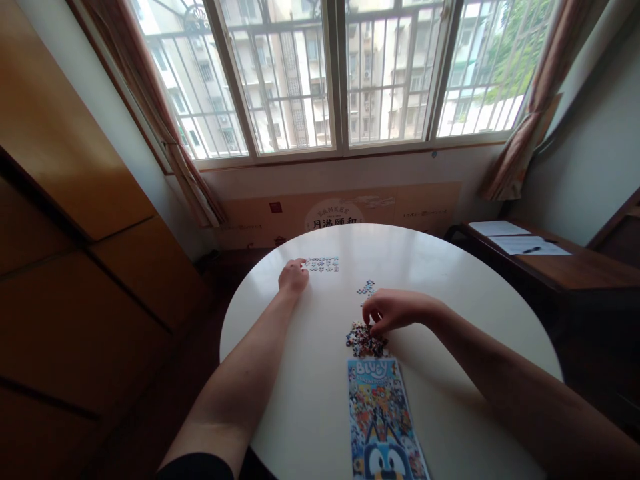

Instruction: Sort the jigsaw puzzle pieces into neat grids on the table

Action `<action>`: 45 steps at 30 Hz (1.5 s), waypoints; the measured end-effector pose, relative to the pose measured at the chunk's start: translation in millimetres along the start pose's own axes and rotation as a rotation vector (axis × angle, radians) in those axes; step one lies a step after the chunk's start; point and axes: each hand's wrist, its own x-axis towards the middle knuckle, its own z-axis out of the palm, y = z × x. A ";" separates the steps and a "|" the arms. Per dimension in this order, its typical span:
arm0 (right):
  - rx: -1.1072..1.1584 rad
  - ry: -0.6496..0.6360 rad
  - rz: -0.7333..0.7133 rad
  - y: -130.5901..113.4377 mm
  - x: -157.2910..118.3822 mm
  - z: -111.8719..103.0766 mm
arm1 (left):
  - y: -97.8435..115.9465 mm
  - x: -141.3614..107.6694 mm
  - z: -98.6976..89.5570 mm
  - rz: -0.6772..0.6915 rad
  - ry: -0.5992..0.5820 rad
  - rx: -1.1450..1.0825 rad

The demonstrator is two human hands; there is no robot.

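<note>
Occupying the middle: round white desk [310, 347], glossy, catching window glare. Puzzle rows [323, 264] lie on its far left side, small cluster [369, 287] right of them, main pile [361, 341] nearer, Bluey picture sheet [376, 400] just on the near side of the pile. Left hand [294, 275] at left end of the rows, fingers curled; can't tell if they grip a piece. Right hand [403, 308] at the pile, fingers bent down; can't tell if they're grasping one. Room: barred window [333, 73] ahead, pinkish curtains [543, 120] either side, printed cardboard [425, 207] below, brown cabinet [100, 267] left, wooden side table [595, 267] right with papers [510, 248] and dark pens [531, 250].
</note>
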 end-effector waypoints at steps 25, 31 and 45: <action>-0.143 0.345 -0.127 12.2 -0.9 1.1 | 39.1 -21.3 -11.1 0.445 -0.204 -0.165; -0.138 0.415 -0.125 19.9 -2.4 -2.3 | 73.5 -41.6 -18.5 0.500 -0.617 -0.353; -0.157 0.534 -0.065 23.2 -2.6 -0.7 | 101.3 -61.2 -17.1 0.315 -0.847 -0.711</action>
